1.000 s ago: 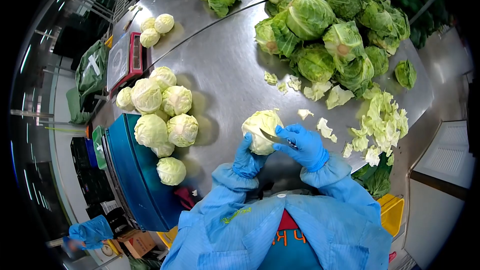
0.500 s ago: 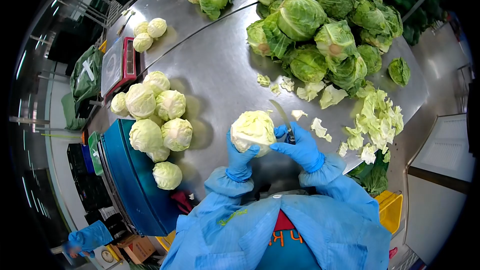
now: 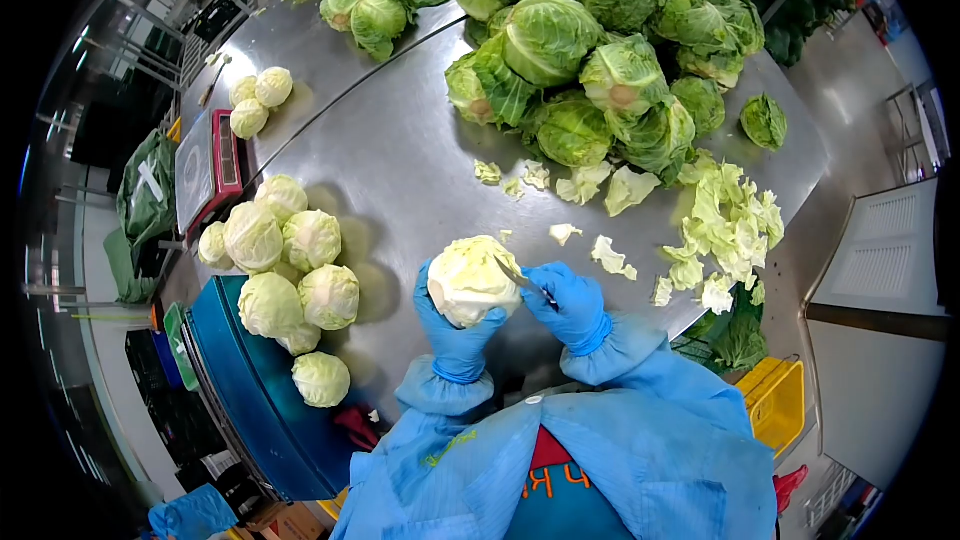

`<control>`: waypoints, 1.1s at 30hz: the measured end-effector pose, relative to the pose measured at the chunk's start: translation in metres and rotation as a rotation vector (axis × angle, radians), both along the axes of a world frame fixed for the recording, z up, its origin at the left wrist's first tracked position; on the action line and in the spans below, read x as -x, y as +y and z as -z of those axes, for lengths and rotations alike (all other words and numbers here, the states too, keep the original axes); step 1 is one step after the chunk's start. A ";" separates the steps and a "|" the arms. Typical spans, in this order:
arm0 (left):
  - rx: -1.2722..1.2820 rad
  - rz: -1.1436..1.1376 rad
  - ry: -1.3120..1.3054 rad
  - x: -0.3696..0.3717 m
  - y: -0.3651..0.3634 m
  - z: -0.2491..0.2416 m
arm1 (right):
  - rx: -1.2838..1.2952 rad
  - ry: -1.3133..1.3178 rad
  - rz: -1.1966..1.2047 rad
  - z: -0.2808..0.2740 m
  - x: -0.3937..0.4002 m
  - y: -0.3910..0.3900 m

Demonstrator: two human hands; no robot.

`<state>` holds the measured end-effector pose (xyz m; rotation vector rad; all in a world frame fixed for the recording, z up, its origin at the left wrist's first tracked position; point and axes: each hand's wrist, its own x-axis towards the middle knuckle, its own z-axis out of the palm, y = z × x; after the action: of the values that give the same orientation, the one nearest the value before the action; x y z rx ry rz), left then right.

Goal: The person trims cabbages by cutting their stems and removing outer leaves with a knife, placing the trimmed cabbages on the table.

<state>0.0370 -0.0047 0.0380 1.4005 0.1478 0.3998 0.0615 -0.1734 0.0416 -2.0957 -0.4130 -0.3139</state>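
My left hand (image 3: 455, 332), in a blue glove, is wrapped round the left and lower side of a pale, peeled cabbage (image 3: 472, 280). My right hand (image 3: 566, 308), gloved too, is closed on the handle of a small knife (image 3: 518, 277). The blade lies against the upper right side of the held cabbage. A few cut leaf scraps (image 3: 608, 256) lie on the metal table (image 3: 400, 150) beyond my right hand. Left of my hands sits a group of pale peeled cabbages (image 3: 268, 304).
Green untrimmed cabbages (image 3: 575, 130) are piled at the back right, near a heap of loose leaves (image 3: 728, 223). A red scale (image 3: 222, 165) stands at the left. Below the peeled cabbages is a blue bin (image 3: 235, 380); a yellow crate (image 3: 775, 400) is at the lower right.
The knife blade has come down onto the cabbage, where before it pointed up beside it. The view has shifted, so the table's contents appear further left.
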 end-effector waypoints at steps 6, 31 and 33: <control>0.527 0.296 0.277 0.004 0.009 -0.007 | -0.376 0.222 -0.102 -0.009 0.000 -0.009; 1.168 0.595 0.445 0.012 0.012 0.050 | -1.230 1.059 -0.159 -0.040 -0.007 -0.034; 1.276 0.620 0.373 0.014 0.011 0.044 | -1.440 1.052 -0.217 -0.040 -0.010 -0.039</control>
<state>0.0234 0.0060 -0.0058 0.1856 0.2068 -0.4516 0.0720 -0.2121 0.0814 -0.5757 0.2270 0.5157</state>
